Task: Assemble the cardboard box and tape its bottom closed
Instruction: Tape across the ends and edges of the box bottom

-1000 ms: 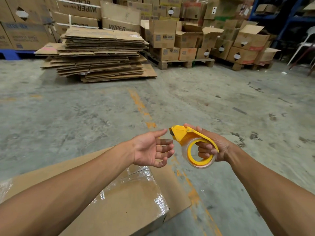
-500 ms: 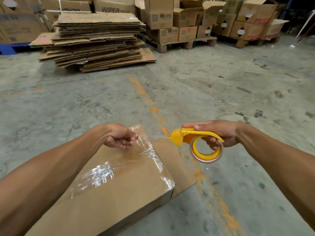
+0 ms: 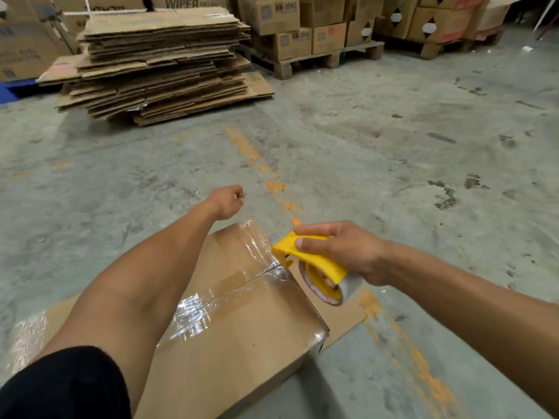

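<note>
"WIPER" in dark capitals on brown carton (image 3: 193, 2) at top edge, behind flat cardboard stack; rest of line cut off. "KB-2041" on side of upper carton (image 3: 276, 15) on pallet, small dark label block beside it, unreadable. "KB-2041" again on lower carton (image 3: 295, 40) beneath, blurred. Mirrored or inverted print on far-left carton (image 3: 24, 55), illegible. Nothing readable on tape dispenser or taped box.
</note>
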Action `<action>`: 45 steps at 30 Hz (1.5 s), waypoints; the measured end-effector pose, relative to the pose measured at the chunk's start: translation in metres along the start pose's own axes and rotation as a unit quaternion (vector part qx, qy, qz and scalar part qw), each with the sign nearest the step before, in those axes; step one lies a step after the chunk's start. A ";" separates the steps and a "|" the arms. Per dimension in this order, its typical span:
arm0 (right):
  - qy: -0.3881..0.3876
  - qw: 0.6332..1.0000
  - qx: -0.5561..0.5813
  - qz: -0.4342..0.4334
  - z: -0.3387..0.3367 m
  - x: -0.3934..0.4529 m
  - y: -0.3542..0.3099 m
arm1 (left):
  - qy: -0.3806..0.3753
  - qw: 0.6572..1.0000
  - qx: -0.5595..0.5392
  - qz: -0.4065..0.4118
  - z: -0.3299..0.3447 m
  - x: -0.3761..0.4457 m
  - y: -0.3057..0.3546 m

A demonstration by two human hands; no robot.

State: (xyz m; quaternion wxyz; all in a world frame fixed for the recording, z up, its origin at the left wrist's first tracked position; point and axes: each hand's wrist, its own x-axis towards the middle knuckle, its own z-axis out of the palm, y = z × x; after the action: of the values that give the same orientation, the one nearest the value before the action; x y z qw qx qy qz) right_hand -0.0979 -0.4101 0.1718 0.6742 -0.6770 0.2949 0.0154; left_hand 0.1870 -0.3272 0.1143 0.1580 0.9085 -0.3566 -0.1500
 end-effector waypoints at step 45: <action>0.067 0.998 0.000 0.010 0.054 0.006 0.035 | -0.032 0.990 0.045 0.131 0.059 -0.029 -0.017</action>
State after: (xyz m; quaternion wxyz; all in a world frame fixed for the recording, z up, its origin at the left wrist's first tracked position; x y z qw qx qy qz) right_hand -0.0876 -0.3600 0.1327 0.6523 -0.6737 0.3467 -0.0232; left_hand 0.1540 -0.3054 0.0589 0.1237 0.8550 -0.4838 -0.1402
